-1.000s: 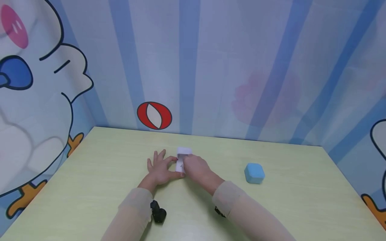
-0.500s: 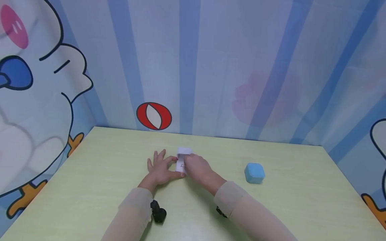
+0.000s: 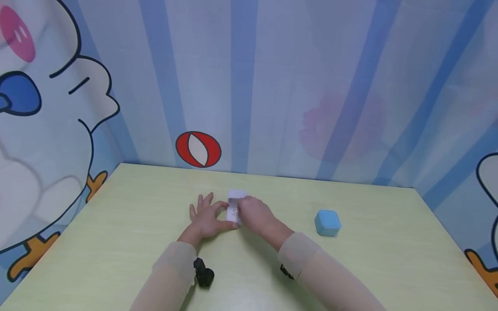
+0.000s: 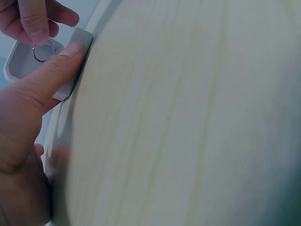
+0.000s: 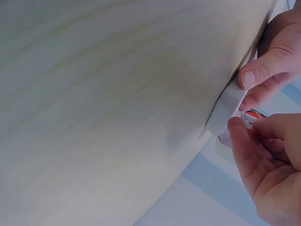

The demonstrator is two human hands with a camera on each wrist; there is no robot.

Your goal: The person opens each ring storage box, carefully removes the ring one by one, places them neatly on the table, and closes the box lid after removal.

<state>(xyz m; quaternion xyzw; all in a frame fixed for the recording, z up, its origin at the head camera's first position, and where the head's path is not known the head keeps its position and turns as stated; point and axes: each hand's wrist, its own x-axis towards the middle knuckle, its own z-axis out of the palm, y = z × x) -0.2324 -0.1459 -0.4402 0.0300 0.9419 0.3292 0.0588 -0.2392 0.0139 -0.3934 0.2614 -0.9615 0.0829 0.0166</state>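
A small white ring box (image 3: 232, 212) lies on the table with its lid (image 3: 235, 194) raised at the far side. My left hand (image 3: 206, 222) steadies it between thumb and index finger, the other fingers spread. In the left wrist view, the thumb presses the box's outer wall (image 4: 81, 36). From the other side my right hand (image 3: 256, 216) reaches to the box, thumb and fingertip pinching a thin silver ring (image 4: 43, 61). The ring hangs over the box's pale inside. From the head, the right hand covers the box's right part.
A light blue rounded cube (image 3: 328, 223) sits on the table (image 3: 373, 259) to the right of the hands. Black wrist cameras show at both sleeves, one by the left forearm (image 3: 204, 274). A printed curtain (image 3: 272, 86) stands behind the table's far edge.
Both hands stay at the box. The right hand and forearm have shifted very slightly to the right, so a little more of the box's inside shows.
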